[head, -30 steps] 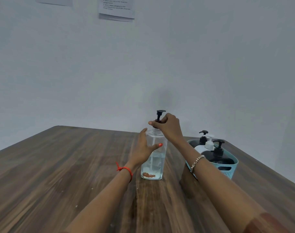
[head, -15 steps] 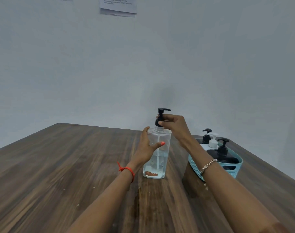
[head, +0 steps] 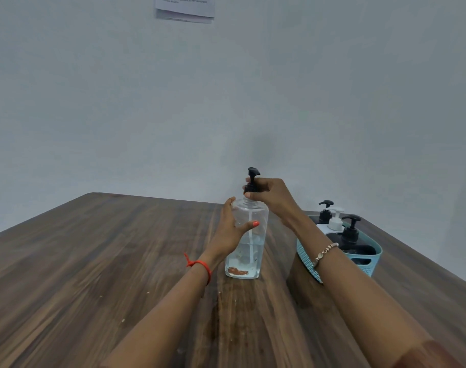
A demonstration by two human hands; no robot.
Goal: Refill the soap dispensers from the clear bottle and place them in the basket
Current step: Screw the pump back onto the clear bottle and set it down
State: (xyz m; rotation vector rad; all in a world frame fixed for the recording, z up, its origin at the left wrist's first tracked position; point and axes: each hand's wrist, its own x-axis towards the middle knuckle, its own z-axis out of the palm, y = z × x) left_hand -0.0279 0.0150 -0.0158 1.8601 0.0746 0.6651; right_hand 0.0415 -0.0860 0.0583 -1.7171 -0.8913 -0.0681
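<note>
Your left hand (head: 226, 232) grips the bottle (head: 250, 251): brace it upright. Your right hand (head: 269, 193) pinches the pump (head: 253, 171) low down; twist it squarely, without tilting.

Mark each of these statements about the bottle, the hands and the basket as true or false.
1. The left hand grips the body of the clear bottle. True.
2. The right hand lies flat on the table. False: it grips the black pump at the bottle's neck.
3. The clear bottle lies on its side. False: it stands upright on the table, partly filled with clear liquid.
4. The basket holds pump dispensers, among them a black dispenser. True.
5. The basket stands on the left side of the clear bottle. False: it stands on the right side, beyond the right forearm.
</note>
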